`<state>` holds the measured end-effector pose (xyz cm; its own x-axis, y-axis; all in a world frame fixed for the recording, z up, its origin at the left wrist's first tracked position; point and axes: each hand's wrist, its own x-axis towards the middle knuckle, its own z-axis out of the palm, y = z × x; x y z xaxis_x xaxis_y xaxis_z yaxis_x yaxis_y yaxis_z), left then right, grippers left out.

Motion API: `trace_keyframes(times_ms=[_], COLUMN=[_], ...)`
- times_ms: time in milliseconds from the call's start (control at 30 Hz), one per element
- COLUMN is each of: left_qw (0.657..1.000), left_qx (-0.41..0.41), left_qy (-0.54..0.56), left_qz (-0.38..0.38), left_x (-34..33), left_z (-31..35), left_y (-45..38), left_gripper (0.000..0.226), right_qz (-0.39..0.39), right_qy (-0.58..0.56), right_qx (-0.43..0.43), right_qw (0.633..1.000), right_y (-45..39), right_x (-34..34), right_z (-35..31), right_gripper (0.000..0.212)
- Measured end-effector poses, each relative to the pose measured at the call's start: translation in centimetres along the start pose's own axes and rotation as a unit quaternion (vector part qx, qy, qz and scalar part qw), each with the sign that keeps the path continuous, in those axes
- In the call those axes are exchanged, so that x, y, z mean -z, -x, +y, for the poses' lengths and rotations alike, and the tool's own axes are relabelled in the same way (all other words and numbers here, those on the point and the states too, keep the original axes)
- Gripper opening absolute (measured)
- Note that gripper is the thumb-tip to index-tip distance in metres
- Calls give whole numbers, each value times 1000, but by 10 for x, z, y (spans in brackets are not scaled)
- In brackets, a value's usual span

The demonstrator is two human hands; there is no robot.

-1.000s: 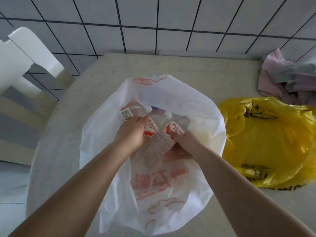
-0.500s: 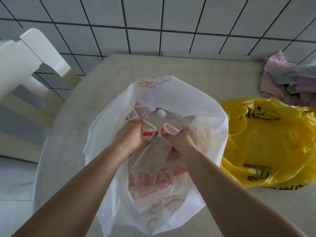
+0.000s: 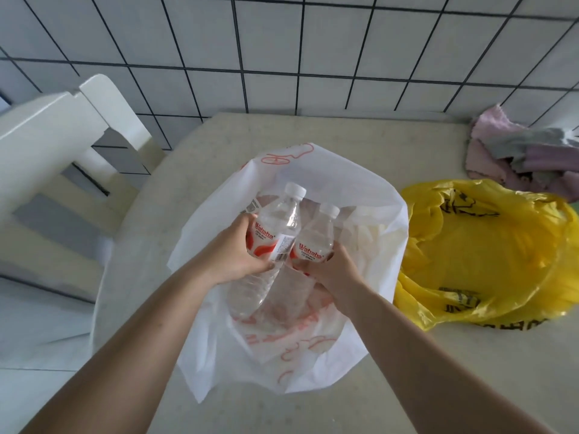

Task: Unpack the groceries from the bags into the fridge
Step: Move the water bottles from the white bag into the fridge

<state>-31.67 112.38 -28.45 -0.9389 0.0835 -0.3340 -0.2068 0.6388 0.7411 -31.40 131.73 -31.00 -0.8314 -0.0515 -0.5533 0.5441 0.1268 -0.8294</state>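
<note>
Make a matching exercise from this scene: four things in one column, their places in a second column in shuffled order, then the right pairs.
Things
1. bottle in the left hand
2. yellow bag
3. pink and grey cloths
4. white chair

Places
A. far right corner of the table, by the tiled wall
B. off the table's left edge
C. lifted over the open white bag
D. lying on the table, right of the white bag

Pairs: 1-C, 2-D, 3-A, 4-B

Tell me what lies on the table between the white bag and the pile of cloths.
In the head view, the yellow plastic bag lies crumpled between the white bag and the cloths, with some bare table at the back.
</note>
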Motion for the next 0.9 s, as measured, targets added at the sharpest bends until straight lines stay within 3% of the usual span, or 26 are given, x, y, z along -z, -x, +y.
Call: trace_keyframes(times_ms=[67, 233, 333, 500, 667, 833, 900], left_qw=[999, 985, 977, 955, 923, 902, 882], left_qx=[-12, -50, -76, -107, -86, -47, -28], left_qy=[44, 153, 179, 198, 243, 271, 292], left_qz=[12, 60, 92, 192, 285, 332, 368], left_x=[-1, -4, -3, -9, -23, -47, -58], left_z=[2, 16, 31, 57, 70, 57, 46], left_y=[13, 47, 70, 119, 183, 262, 294], left_gripper=[78, 78, 70, 76, 71, 69, 60], right_qz=[8, 11, -4, -37, -121, -238, -283], right_qy=[-7, 0, 30, 74, 135, 165, 170], right_qx=[46, 139, 197, 271, 337, 367, 365], right_qw=[999, 990, 980, 959, 924, 884, 870], right_y=[11, 41, 62, 102, 148, 195, 210], right_x=[6, 17, 23, 31, 37, 30, 18], right_z=[-4, -23, -38, -54, -52, -34, -20], right_gripper=[46, 81, 80, 83, 83, 73, 80])
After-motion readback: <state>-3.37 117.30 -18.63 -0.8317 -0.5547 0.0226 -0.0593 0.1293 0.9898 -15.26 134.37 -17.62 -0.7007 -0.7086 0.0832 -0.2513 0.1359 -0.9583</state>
